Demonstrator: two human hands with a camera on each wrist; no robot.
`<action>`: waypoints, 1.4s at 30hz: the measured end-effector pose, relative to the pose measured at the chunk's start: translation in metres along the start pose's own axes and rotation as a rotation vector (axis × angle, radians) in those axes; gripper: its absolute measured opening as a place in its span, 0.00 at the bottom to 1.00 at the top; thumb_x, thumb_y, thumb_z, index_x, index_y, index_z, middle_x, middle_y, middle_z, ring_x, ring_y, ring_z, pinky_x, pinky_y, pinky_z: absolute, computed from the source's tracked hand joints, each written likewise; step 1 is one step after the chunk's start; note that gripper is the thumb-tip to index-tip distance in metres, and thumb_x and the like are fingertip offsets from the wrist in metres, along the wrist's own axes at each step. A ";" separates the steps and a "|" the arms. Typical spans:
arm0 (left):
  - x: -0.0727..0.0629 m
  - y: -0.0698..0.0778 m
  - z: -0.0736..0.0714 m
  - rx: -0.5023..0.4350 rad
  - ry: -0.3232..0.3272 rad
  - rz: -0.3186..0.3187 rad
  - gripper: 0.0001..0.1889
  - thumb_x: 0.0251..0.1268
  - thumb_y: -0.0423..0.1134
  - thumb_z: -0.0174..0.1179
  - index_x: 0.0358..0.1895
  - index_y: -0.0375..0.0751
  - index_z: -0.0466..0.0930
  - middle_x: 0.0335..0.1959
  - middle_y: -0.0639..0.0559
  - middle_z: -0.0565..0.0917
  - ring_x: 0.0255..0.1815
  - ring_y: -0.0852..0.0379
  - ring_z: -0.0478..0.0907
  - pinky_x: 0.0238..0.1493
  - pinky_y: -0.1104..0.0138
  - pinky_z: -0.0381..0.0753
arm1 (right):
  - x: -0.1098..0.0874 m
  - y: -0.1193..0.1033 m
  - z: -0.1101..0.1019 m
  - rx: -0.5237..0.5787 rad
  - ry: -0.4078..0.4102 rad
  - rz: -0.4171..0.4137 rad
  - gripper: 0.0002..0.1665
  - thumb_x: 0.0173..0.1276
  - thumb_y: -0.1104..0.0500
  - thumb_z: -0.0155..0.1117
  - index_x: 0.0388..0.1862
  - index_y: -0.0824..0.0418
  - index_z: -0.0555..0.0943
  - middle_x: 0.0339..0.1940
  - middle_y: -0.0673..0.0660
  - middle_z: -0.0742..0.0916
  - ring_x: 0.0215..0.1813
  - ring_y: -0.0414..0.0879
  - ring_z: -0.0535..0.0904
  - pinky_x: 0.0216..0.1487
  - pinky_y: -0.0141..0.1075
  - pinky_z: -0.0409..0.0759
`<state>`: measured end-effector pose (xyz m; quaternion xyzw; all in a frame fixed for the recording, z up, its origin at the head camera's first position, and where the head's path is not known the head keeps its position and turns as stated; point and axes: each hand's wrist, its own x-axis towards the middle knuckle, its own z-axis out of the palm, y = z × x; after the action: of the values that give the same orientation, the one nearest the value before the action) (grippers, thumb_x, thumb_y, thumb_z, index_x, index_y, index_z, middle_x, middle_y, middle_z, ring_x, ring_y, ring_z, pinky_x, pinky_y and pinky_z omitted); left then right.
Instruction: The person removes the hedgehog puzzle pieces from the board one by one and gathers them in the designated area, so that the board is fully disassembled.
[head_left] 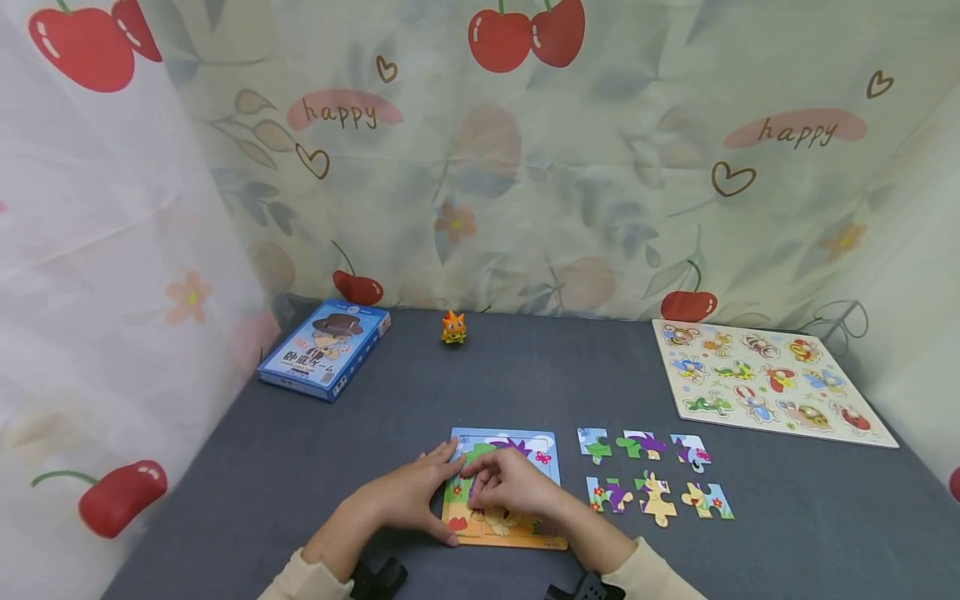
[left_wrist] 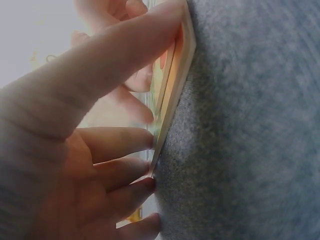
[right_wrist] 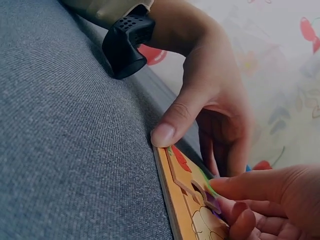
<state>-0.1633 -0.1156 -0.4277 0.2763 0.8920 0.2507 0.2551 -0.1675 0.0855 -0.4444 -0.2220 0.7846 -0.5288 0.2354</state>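
A picture puzzle board (head_left: 517, 542) with a blue top and orange bottom lies flat in front of me. My left hand (head_left: 408, 498) rests along its left side, fingers straight and spread against the edge. Its thumb (left_wrist: 145, 37) presses the near left corner. Over the left part of the board, my right hand (head_left: 517, 483) pinches a purple puzzle piece (right_wrist: 213, 204) between thumb and curled fingers, mostly hidden by them. The right wrist view shows a wooden piece edge beside those fingertips. To the right lie several loose puzzle pieces (head_left: 657, 498) in two rows.
A blue game box (head_left: 326, 350) lies at the back left. Near the curtain stands a small orange toy figure (head_left: 453, 327). On the right lies a white board with insect pictures (head_left: 772, 379). Printed curtains (head_left: 540, 200) enclose the dark grey table (head_left: 300, 467).
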 end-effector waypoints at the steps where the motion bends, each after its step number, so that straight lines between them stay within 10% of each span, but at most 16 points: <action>1: 0.000 0.000 0.000 0.001 0.000 -0.002 0.51 0.44 0.57 0.70 0.71 0.42 0.56 0.76 0.44 0.45 0.75 0.39 0.44 0.69 0.42 0.51 | 0.000 0.000 0.000 -0.002 0.002 0.002 0.16 0.54 0.69 0.67 0.42 0.74 0.80 0.26 0.61 0.85 0.23 0.35 0.75 0.23 0.24 0.72; 12: -0.001 0.001 0.000 -0.004 0.002 0.004 0.50 0.44 0.55 0.71 0.71 0.41 0.56 0.76 0.43 0.46 0.76 0.43 0.42 0.70 0.42 0.49 | -0.001 -0.003 0.002 -0.023 -0.009 0.042 0.10 0.52 0.69 0.70 0.35 0.70 0.83 0.25 0.53 0.84 0.20 0.36 0.73 0.20 0.25 0.72; 30: 0.000 0.003 -0.003 -0.002 -0.004 0.010 0.50 0.46 0.55 0.70 0.72 0.41 0.55 0.76 0.44 0.45 0.76 0.42 0.42 0.70 0.43 0.49 | -0.008 -0.006 -0.013 -0.394 0.058 -0.003 0.18 0.42 0.59 0.79 0.28 0.62 0.78 0.23 0.50 0.76 0.24 0.37 0.67 0.25 0.26 0.67; 42: 0.000 0.001 -0.001 -0.013 -0.019 -0.009 0.50 0.46 0.56 0.70 0.72 0.42 0.56 0.76 0.44 0.44 0.75 0.40 0.42 0.70 0.42 0.49 | -0.008 0.000 -0.017 -0.241 0.031 -0.005 0.12 0.50 0.66 0.73 0.28 0.64 0.77 0.22 0.50 0.78 0.24 0.38 0.72 0.24 0.27 0.71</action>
<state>-0.1639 -0.1148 -0.4262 0.2730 0.8891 0.2529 0.2664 -0.1714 0.1027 -0.4379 -0.2425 0.8455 -0.4346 0.1934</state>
